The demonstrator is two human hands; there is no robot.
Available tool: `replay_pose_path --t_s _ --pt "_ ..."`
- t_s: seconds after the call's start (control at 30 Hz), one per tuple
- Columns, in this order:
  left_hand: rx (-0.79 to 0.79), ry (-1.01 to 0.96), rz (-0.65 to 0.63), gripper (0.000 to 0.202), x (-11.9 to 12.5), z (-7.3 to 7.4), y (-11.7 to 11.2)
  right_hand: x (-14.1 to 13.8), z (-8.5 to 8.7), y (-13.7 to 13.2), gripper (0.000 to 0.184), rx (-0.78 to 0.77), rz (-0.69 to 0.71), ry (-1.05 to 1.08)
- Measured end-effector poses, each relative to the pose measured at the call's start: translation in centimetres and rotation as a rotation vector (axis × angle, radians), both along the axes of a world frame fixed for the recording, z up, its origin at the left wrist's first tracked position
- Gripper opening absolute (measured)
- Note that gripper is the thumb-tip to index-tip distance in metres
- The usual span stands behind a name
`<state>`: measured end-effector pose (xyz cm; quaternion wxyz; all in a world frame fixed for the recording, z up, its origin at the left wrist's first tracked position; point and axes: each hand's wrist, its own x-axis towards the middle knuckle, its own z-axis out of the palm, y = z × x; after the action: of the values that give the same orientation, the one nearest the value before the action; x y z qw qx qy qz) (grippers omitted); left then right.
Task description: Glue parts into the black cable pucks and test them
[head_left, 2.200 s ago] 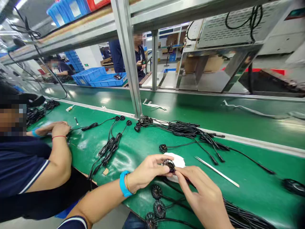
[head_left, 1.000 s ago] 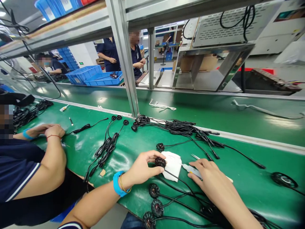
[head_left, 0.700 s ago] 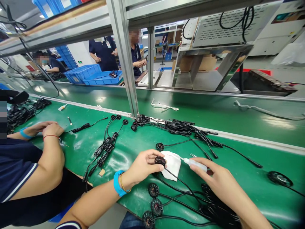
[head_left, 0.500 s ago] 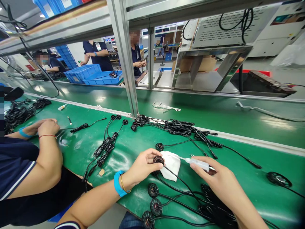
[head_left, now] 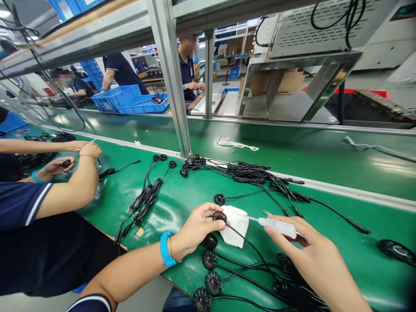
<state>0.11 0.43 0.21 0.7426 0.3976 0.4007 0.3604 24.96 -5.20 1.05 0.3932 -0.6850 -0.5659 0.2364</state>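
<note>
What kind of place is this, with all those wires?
It looks like a factory workshop. There's a long green workbench piled with black cables with round ends, and blue plastic crates stand nearby.

Cable bundles (head_left: 247,170) behind the cloth (head_left: 234,225)

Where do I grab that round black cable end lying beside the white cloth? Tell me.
Pinch the round black cable end by its rim, coming from above on the side away from its cable. It lies flat on the green mat, and the cable leaves rightward. The white cloth and left hand sit just below it, so avoid that side.
</note>
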Motion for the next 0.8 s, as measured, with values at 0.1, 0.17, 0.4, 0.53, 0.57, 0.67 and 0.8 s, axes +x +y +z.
replay_pose_path --t_s 0.1,0.17,0.4,0.53,0.57,0.67,0.8 --pt "-0.002 -0.002 -0.007 0.045 0.1 -0.1 0.1 -0.1 -0.2 0.0 0.047 0.021 -0.005 -0.038" --pt "0.004 -0.006 0.000 0.046 0.0 -0.3 0.3 -0.1 0.0 0.1 0.046 0.015 -0.013 -0.029" --pt "-0.001 0.000 0.047 0.050 0.3 -0.6 0.2 -0.6 0.9 -0.2 0.042 0.078 -0.017 0.060" --pt "0.002 0.001 0.061 0.049 0.4 -0.4 0.1 -1.0 0.9 -0.7 0.039 0.122 0.004 0.029" --pt "0.001 0.002 0.063 0.049 0.3 -0.3 0.1 -1.0 0.9 -0.8 0.038 0.126 0.021 0.015" --pt "-0.006 0.001 0.061 0.049 0.3 -0.2 0.1 -1.0 0.8 -0.9 0.035 0.149 0.092 -0.019" --pt "-0.001 -0.007 0.057 0.048 0.3 -0.3 0.1 -0.9 0.5 -0.9 0.033 0.164 0.129 -0.078"
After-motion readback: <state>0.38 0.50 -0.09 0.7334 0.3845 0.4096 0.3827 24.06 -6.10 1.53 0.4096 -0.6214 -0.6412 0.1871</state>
